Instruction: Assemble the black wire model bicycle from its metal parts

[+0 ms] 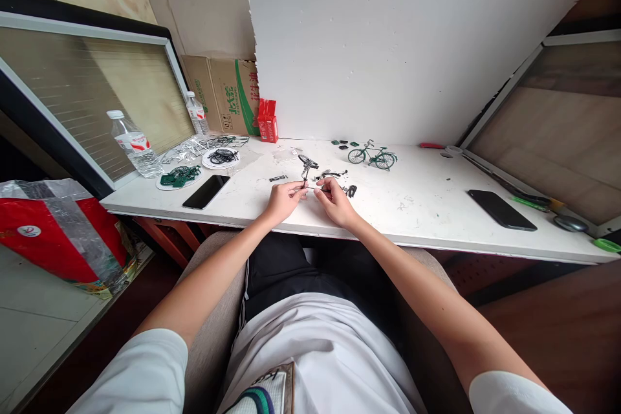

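Pinched shut, the left hand's (286, 199) grip has hold of a small black assembly (307, 162) above the table's (417, 197) near edge; its long axis runs roughly from six to twelve o'clock, with the bulkier end uppermost. Right hand's (336, 202) grip, likewise closed, seems to pinch a thin rod (313, 188) pointing to nine o'clock (its tip is too small to make out). Judging by the loose black parts (330, 174) at twelve o'clock from that hand, assembly is only partway; a green model bicycle (377, 158), farther off at two o'clock, looks complete.
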Motion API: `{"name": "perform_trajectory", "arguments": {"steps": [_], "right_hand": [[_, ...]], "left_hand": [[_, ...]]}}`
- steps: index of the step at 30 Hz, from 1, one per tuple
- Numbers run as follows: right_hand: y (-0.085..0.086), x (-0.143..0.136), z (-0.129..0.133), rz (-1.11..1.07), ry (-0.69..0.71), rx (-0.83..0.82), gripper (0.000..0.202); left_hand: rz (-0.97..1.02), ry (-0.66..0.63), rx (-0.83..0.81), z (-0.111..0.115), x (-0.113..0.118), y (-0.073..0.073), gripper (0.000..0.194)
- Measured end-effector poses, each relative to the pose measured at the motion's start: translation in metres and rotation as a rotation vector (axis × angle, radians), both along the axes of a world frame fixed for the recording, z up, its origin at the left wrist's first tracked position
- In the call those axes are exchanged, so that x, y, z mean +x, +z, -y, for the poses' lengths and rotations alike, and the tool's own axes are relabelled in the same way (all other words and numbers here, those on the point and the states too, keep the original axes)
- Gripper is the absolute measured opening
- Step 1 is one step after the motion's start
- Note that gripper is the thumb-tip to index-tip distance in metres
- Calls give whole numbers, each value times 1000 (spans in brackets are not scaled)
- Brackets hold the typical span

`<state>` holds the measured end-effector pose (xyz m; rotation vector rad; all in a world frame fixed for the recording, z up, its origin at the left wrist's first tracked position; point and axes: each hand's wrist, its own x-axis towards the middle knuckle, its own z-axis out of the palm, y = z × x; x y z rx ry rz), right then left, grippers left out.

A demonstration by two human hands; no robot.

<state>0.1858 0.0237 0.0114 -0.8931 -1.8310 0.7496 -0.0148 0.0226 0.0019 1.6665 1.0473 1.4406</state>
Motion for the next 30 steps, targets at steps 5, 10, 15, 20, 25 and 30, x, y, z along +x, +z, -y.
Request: {"name": "perform_trajectory", "arguments": {"steps": [5, 10, 15, 20, 25, 30], "right_hand": [[-4, 0, -2, 14, 40, 7, 28], [-3, 0, -1, 12, 43, 9, 25], [-1, 0, 0, 19, 39, 18, 29], [2, 1, 1, 62, 3, 4, 37], [3, 2, 1, 62, -10, 10, 40], [3, 3, 1, 72, -29, 11, 41]], "left_hand": [[8, 4, -8, 0, 0, 0, 45], [3, 9, -7, 0, 0, 1, 45], [1, 7, 0, -1, -1, 0, 47], [0, 14, 0, -2, -3, -1, 46], [-4, 23, -6, -3, -3, -2, 45], [-7, 22, -14, -4, -4, -3, 46]]}}
